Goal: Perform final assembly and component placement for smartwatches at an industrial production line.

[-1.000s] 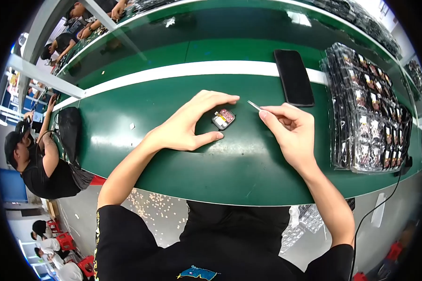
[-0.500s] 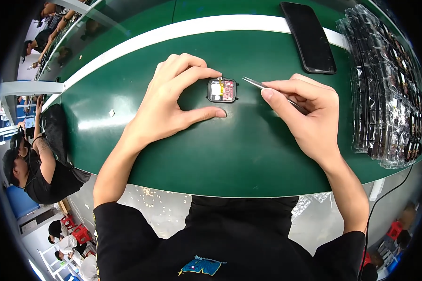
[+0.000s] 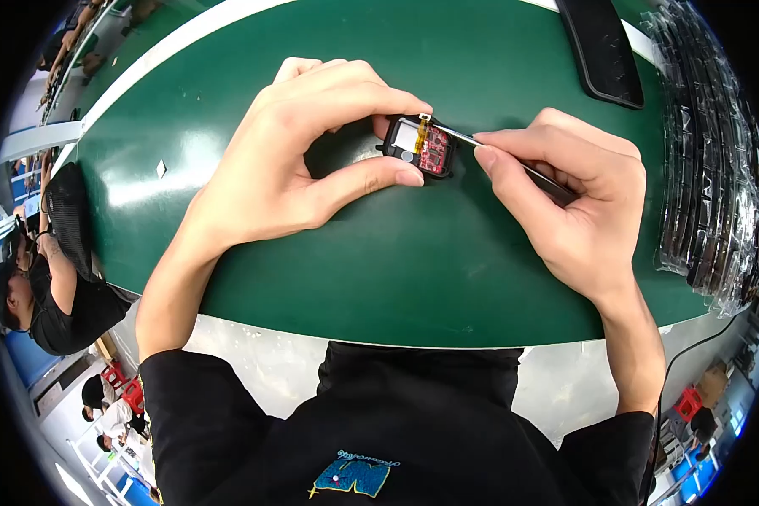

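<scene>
Holding open device [image 3: 423, 147] at fingertips, left hand [image 3: 277, 156]

- Part of the black device's [image 3: 420, 147] rim is covered by the left fingers [image 3: 390, 102], centre of the frame; the parts on its red board [image 3: 435, 152] are too small to be identified.
- The middle of the tweezers [image 3: 460, 136] is hidden by the right fingers [image 3: 503, 173].
- The black phone [image 3: 605, 59] is cut off by the top edge, upper right.
- The contents of the tray stack [image 3: 708, 169] are blurred, right.
- The seated people [image 3: 120, 422] are blurred, lower left.
</scene>
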Tool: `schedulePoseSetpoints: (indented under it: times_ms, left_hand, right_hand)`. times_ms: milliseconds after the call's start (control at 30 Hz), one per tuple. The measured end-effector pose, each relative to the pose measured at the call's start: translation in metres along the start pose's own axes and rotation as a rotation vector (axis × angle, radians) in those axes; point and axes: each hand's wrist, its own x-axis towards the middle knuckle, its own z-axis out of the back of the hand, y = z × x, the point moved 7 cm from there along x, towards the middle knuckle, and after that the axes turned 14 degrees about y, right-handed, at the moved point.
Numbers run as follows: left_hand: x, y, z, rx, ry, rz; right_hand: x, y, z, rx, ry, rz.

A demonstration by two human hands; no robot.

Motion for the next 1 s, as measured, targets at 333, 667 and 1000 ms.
schedulePoseSetpoints:
  times_ms: [333, 667, 1000]
  left_hand:
    - [0.001, 0.001, 0.000, 0.000, 0.002, -0.004]
    - [-0.001, 0.003, 0.003, -0.049, -0.021, 0.103]
    - [0.003, 0.002, 0.003, -0.012, 0.026, 0.065]
  right_hand:
    - [0.002, 0.003, -0.003, -0.076, -0.015, 0.037]
    - [-0.002, 0.006, 0.002, -0.157, -0.073, 0.153]
    - [-0.001, 0.012, -0.004, -0.286, -0.090, 0.236]
